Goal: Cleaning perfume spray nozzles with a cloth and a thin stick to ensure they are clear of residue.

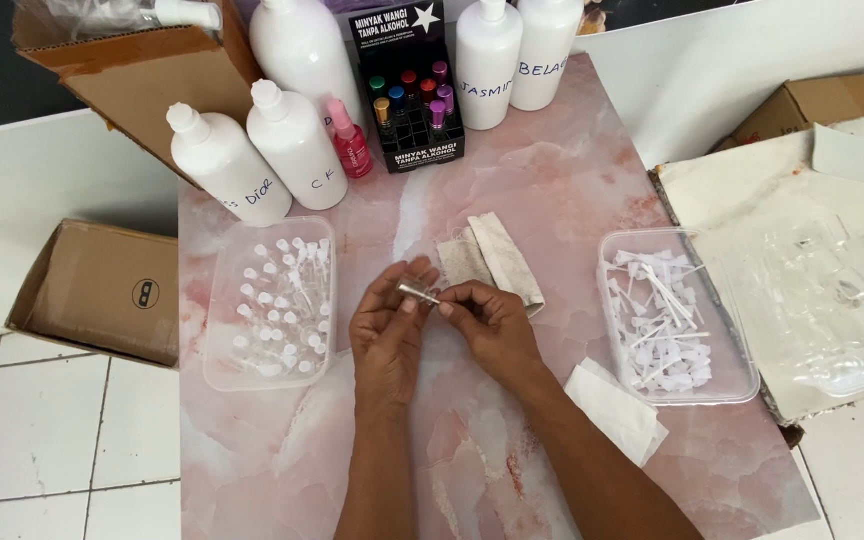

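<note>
- At your far left, a clear plastic tub (220, 300) holds small capped vials, near the pink marble slab's (512, 190) edge.
- Your left hand (388, 330) pinches a small metal tube (418, 292) over mid-slab.
- Your right hand (490, 322) pinches its other end, fingertips pressed together.
- A creased cloth (497, 255) lies just behind.
- A tub of white sprayers (674, 320) sits right; bare slab lies before you.

Pink marbled table (552, 180), white bottles (297, 145), silver tube (418, 292).
</note>
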